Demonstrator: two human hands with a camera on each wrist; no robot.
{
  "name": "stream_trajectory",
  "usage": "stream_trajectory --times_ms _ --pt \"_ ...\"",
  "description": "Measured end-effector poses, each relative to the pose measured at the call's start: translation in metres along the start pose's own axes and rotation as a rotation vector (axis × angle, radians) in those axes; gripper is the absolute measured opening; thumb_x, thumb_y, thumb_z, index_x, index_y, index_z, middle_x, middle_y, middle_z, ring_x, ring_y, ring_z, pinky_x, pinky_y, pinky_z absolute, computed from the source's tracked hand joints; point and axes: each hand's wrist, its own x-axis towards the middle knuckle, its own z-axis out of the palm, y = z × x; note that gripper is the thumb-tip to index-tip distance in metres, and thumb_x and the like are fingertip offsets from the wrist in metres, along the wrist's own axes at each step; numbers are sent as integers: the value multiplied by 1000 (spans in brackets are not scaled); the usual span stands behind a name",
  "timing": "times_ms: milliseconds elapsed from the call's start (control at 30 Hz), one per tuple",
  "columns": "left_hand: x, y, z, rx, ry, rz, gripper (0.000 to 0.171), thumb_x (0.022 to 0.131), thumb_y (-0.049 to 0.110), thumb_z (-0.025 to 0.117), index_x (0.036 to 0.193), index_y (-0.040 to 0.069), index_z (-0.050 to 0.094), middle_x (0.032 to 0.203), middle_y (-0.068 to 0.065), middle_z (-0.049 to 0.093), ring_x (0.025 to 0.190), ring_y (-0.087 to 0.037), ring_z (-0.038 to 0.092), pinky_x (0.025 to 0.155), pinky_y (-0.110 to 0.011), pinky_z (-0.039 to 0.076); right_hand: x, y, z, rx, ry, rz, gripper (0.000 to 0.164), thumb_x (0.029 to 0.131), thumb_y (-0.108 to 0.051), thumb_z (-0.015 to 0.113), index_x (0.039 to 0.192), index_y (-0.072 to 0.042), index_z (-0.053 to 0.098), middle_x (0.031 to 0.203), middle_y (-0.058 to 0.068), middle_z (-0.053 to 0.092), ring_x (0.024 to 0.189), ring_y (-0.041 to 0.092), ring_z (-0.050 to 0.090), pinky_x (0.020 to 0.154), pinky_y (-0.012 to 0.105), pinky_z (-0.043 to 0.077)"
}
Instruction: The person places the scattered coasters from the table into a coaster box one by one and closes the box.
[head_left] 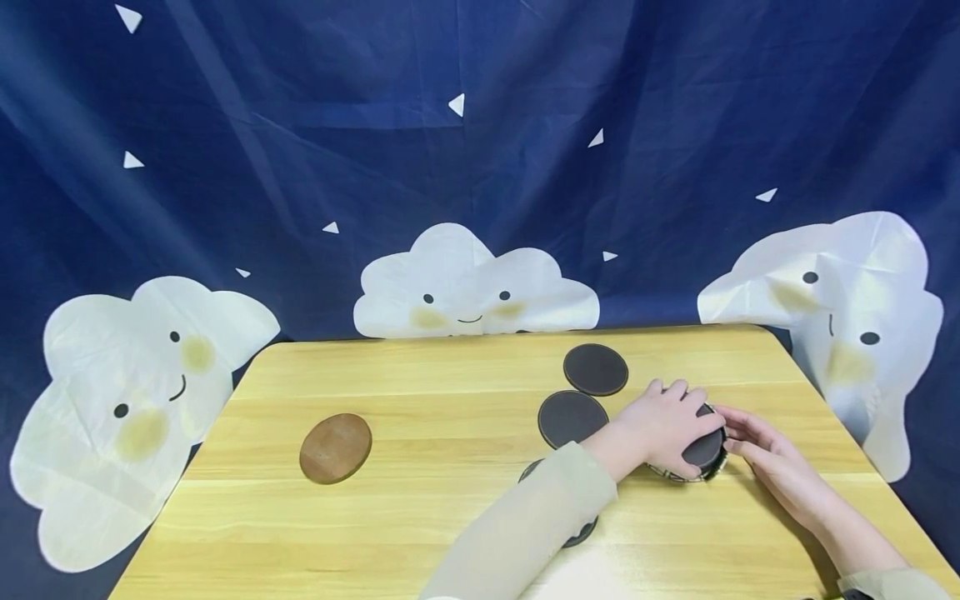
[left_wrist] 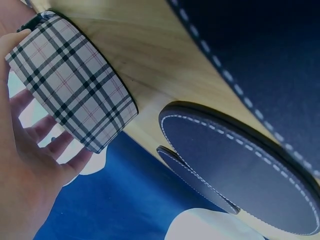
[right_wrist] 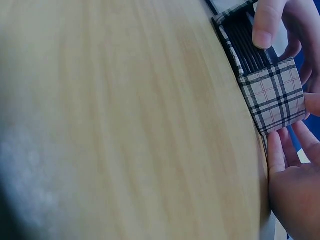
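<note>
My L grip [head_left: 670,427] & R grip [head_left: 780,467] both clasp the plaid holder [left_wrist: 75,80]. Part-done, I'd guess: several black inserts [right_wrist: 244,42] in; 3+ dark discs [head_left: 573,419], 1 brown disc [head_left: 336,448] out.

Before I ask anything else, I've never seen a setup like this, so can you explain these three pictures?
There's no machine here, just a person working bare-handed. The wide picture comes from a camera on the head; the other two come from cameras on the left and right wrists. On the wooden table lie a brown disc and black discs, the nearest partly hidden by the left sleeve. The left hand grips a plaid holder with dark layers inside; the right hand touches its side. A blue cloud-printed cloth hangs behind.
</note>
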Motion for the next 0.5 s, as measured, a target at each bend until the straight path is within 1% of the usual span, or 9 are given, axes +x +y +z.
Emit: stream_trajectory --times_ms 267,500 --pt "-2 3 3 -4 15 -20 79 87 83 60 155 50 38 152 16 42 136 -8 41 109 -31 37 1 0 -1 0 -1 2 59 104 14 38 144 -25 58 134 -17 67 119 -4 62 99 7 43" --pt "-3 4 6 4 9 -22 82 89 84 56 159 50 32 156 16 39 141 -7 39 111 -30 36 1 1 -1 9 3 4 61 104 15 39 142 -27 59 132 -18 68 118 -5 63 98 7 45"
